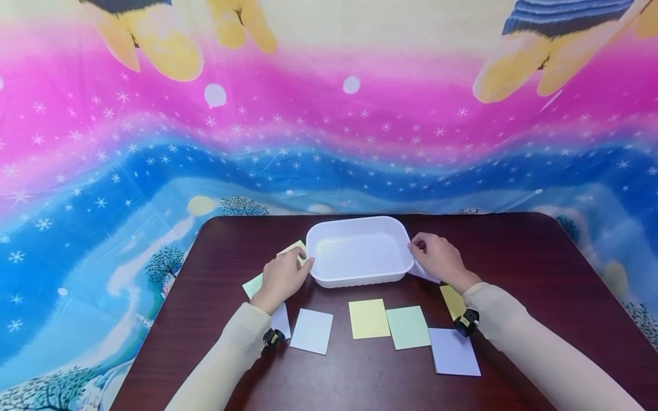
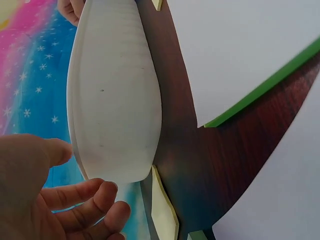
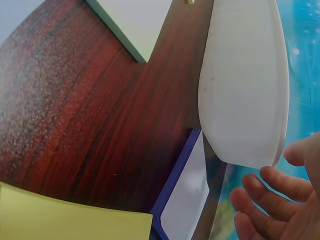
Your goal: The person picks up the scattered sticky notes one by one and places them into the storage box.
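Note:
A white plastic tub point(image 1: 360, 282), shallow and oblong with rounded corners, sits toward the back of the dark wooden table with nothing inside. At its left end my left hand point(image 1: 283, 277) pinches the rim, thumb on the edge and index fingertip under it. My right hand point(image 1: 438, 258) grips the opposite end between thumb and index finger. In the left wrist view the tub's side wall point(image 2: 115, 90) faces the camera, the left thumb point(image 2: 59, 151) at its rim. The right wrist view has the other fingers point(image 3: 265, 195) loosely bent below the tub's corner.
Square paper pads lie around the tub: yellow point(image 1: 369, 318), green point(image 1: 408, 327), purple point(image 1: 455, 352) and pale white point(image 1: 312, 331) in front. More pads, partly hidden by the hands and sleeves, include a green one point(image 1: 253, 285) at left and a dark yellow one point(image 1: 452, 301) at right. A patterned cloth point(image 1: 329, 131) hangs behind.

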{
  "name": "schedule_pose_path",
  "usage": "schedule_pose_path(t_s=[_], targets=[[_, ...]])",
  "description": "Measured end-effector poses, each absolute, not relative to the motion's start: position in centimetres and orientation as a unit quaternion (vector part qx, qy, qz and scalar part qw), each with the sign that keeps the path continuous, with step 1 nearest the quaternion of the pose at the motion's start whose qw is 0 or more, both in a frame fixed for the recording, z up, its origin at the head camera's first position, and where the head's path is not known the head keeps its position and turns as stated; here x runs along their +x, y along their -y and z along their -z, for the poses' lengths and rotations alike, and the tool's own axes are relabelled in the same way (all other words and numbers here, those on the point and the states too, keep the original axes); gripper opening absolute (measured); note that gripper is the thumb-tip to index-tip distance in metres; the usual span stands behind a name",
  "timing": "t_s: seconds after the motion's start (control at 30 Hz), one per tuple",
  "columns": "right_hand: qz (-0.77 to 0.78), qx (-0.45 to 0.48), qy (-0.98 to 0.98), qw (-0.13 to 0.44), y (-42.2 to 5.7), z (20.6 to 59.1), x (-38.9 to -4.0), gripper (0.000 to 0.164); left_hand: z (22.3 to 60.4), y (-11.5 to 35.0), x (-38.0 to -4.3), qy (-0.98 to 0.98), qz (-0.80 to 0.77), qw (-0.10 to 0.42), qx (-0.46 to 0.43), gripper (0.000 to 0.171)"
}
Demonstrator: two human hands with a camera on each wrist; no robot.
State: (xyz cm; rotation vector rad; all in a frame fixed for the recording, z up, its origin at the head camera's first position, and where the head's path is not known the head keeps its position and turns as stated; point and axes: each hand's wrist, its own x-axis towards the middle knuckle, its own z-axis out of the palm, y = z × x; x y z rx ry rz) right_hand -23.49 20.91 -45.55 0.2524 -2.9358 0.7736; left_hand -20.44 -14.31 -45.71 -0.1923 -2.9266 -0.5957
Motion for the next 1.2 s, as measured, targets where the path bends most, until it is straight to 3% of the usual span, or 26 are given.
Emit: schedule_pose_path(t_s=[0.37,1.2], targets=[[-0.247,0.085,0.965,0.035,-20.88,45.47,-23.45,0.028,45.71,14.32,-20.49,0.976,0.195,0.068,-0.065,0.026],[-0.252,0.079,0.964,0.029,-20.97,45.54,-23.14,0.03,45.63,14.29,-20.92,0.978,0.185,0.07,-0.064,0.025]])
